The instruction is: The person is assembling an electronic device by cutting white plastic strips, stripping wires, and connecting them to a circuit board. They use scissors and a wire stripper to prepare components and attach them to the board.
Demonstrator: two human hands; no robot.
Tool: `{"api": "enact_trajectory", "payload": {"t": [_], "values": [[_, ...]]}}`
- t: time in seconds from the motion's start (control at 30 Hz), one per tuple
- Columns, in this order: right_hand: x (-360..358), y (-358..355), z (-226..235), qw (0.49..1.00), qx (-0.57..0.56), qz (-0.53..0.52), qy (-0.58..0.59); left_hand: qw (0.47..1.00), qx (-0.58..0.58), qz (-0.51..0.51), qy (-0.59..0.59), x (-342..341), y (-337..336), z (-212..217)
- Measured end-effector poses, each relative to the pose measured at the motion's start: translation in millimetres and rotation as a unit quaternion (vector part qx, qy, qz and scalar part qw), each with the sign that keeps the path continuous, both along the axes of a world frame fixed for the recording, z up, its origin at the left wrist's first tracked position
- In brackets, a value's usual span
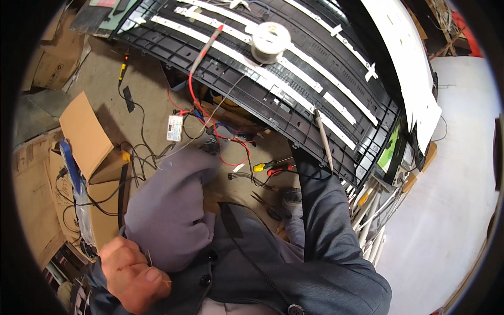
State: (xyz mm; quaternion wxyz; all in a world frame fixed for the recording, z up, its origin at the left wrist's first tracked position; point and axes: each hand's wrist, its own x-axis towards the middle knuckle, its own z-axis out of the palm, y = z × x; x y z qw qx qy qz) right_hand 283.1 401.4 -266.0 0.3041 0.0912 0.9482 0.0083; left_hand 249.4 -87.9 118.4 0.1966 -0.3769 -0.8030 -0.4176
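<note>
My left hand point(135, 275) is closed at the lower left, thumb pressed to the fingers. A thin strand like wire pokes out of its grip. My right sleeve point(328, 226) reaches up to the near edge of a black television back panel point(362, 152); the hand is hidden there. White LED strips point(210, 39) run across the panel. On them rest a spool of thin wire point(270, 43), a red-tipped test probe point(207, 50) with a red lead and a grey test probe point(323, 139). A thin strand runs from the spool toward my knee.
Below the panel lie a small white box with wires point(175, 128), yellow-handled point(260, 167) and red-handled screwdrivers point(278, 171), and pliers point(270, 207). A yellow corded pen-shaped tool point(123, 71) is far left. Cardboard boxes point(86, 136) stand left; a white sheet point(441, 210) is right.
</note>
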Motion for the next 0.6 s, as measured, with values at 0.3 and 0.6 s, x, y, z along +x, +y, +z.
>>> {"api": "enact_trajectory", "payload": {"t": [0.3,0.6], "values": [[-39,-14,-7,0.975,-0.049,-0.132,0.173,0.997,0.057,0.022,0.046,-6,8,-8],[44,-76,39,0.627,-0.469,-0.516,0.348,0.999,0.017,-0.032,-0.028,-10,-6,3]]}}
